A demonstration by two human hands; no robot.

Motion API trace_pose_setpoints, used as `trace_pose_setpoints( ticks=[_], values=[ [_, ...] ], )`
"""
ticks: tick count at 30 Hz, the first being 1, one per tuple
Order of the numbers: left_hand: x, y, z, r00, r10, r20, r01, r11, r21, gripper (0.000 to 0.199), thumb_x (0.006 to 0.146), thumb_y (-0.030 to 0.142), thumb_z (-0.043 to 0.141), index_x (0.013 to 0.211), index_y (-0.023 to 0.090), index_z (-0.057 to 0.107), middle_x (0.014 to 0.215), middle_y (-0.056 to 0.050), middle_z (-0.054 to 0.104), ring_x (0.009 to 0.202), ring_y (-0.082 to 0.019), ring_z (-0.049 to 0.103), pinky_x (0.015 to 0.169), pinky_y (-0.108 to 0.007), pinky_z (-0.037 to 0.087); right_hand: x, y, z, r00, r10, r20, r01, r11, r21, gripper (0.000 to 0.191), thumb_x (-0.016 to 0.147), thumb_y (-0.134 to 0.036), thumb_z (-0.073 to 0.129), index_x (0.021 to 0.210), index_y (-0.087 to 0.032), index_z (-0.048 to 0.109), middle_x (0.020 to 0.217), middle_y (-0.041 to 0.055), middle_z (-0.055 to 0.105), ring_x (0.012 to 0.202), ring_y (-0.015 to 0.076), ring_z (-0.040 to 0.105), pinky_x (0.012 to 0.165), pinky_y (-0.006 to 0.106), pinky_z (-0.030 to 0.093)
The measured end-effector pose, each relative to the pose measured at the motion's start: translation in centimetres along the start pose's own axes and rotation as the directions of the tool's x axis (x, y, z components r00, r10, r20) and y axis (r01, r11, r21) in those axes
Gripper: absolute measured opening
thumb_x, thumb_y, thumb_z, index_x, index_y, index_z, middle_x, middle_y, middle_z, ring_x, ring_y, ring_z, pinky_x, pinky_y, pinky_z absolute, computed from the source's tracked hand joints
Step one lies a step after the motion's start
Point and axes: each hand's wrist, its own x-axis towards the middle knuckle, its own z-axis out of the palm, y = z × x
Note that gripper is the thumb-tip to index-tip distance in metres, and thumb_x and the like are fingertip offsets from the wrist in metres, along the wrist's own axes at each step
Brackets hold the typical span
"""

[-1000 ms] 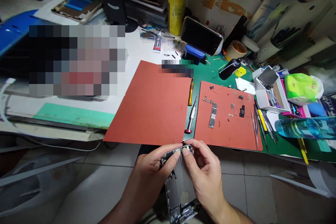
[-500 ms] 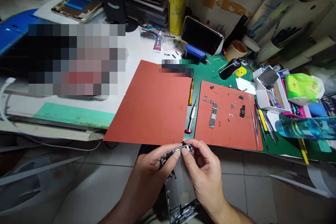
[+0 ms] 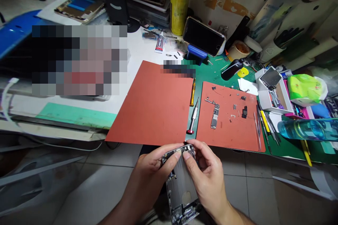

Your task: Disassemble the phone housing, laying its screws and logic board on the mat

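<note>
An opened phone housing [image 3: 182,186] is held off the front edge of the bench, its inner side facing up. My left hand [image 3: 155,168] grips its upper left edge, thumb pressed near the top. On the upper right side my right hand [image 3: 207,172] holds the same housing, its thumb beside the left one. A logic board [image 3: 214,116] and several small parts lie on the right red mat [image 3: 208,137]. Between the two mats rest a silver screwdriver [image 3: 194,116] and a gold screwdriver [image 3: 193,93].
A larger red mat [image 3: 150,109] lies to the left. Tweezers [image 3: 257,128] and pens are at the right, near a blue bottle [image 3: 303,129] and a white parts box [image 3: 277,100]. A phone [image 3: 203,37] leans on a blue stand behind.
The view has shifted very slightly. Both thumbs remain near the top of the housing, with almost no visible movement.
</note>
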Motion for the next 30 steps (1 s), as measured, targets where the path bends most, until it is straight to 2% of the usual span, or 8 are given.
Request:
trace_pose_setpoints(
  ticks=[6,9,11,15,20,22,26,30],
  values=[
    [0.0,-0.5,-0.5,0.998,-0.059,0.035,0.06,0.998,-0.023,0.033,0.09,0.052,0.07,0.107,0.029,0.087,0.107,-0.002,0.086,0.097,-0.025,0.083,0.085,-0.027,0.067,-0.4,0.3,-0.4,1.0,0.029,-0.011,-0.03,0.999,-0.011,0.028,0.101,-0.038,0.072,0.124,-0.024,0.078,0.104,0.0061,0.077,0.087,0.0175,0.069,0.079,0.027,0.058],
    [0.1,-0.8,-0.6,0.996,-0.08,0.027,0.081,0.996,-0.044,0.036,0.091,0.054,0.071,0.11,0.027,0.086,0.109,-0.004,0.086,0.099,-0.026,0.082,0.087,-0.029,0.066,-1.0,0.8,-0.8,0.995,0.1,0.029,-0.1,0.995,0.001,0.031,0.102,-0.043,0.071,0.123,-0.022,0.078,0.089,0.0032,0.072,0.076,0.0154,0.064,0.07,0.025,0.055],
    [0.2,-1.0,-0.6,0.994,-0.107,0.026,0.109,0.991,-0.071,0.038,0.089,0.055,0.073,0.109,0.025,0.085,0.105,-0.005,0.086,0.096,-0.027,0.082,0.083,-0.029,0.067,-1.4,1.1,-1.0,0.987,0.146,0.064,-0.147,0.989,0.012,0.033,0.103,-0.046,0.07,0.12,-0.02,0.079,0.078,0.0006,0.066,0.07,0.0146,0.059,0.064,0.024,0.051],
    [0.3,-0.8,-0.2,0.984,-0.162,0.075,0.174,0.964,-0.202,0.043,0.085,0.053,0.077,0.112,0.021,0.082,0.097,-0.008,0.086,0.095,-0.027,0.082,0.077,-0.027,0.066,-1.7,1.0,-1.1,0.979,0.185,0.086,-0.19,0.98,0.062,0.036,0.103,-0.051,0.069,0.116,-0.019,0.08,0.07,-0.0015,0.059,0.067,0.014,0.055,0.062,0.024,0.048],
    [-0.1,-0.5,-0.3,0.975,-0.175,0.139,0.216,0.898,-0.383,0.056,0.088,0.05,0.077,0.134,0.02,0.072,0.107,-0.009,0.085,0.1,-0.024,0.081,0.082,-0.026,0.065,-1.5,0.6,-1.0,0.973,0.214,0.082,-0.222,0.969,0.105,0.038,0.102,-0.053,0.07,0.114,-0.019,0.08,0.068,-0.0024,0.058,0.063,0.0125,0.05,0.059,0.022,0.045],
    [-0.1,-0.6,-0.5,0.979,-0.16,0.122,0.195,0.908,-0.37,0.05,0.087,0.047,0.077,0.13,0.02,0.074,0.111,-0.009,0.085,0.1,-0.023,0.082,0.081,-0.024,0.065,-1.5,0.7,-1.0,0.975,0.209,0.076,-0.215,0.972,0.09,0.038,0.101,-0.053,0.07,0.114,-0.018,0.08,0.066,-0.0027,0.056,0.061,0.012,0.048,0.057,0.022,0.043],
    [0.4,-1.1,-0.8,0.991,-0.126,0.042,0.132,0.967,-0.216,0.032,0.079,0.038,0.081,0.106,0.023,0.083,0.103,-0.005,0.086,0.095,-0.022,0.082,0.079,-0.023,0.066,-1.8,1.1,-1.0,0.979,0.189,0.071,-0.192,0.981,0.035,0.038,0.101,-0.052,0.07,0.113,-0.017,0.079,0.066,-0.0033,0.054,0.06,0.0119,0.043,0.055,0.023,0.039],
    [1.0,-0.9,-1.0,0.994,-0.089,0.067,0.1,0.979,-0.177,0.022,0.079,0.036,0.079,0.098,0.026,0.085,0.095,-0.002,0.086,0.088,-0.021,0.083,0.076,-0.023,0.067,-2.0,1.2,-1.0,0.978,0.188,0.094,-0.19,0.982,0.017,0.036,0.102,-0.051,0.069,0.112,-0.018,0.079,0.065,-0.0042,0.051,0.06,0.0117,0.04,0.055,0.023,0.036]
  ],
)
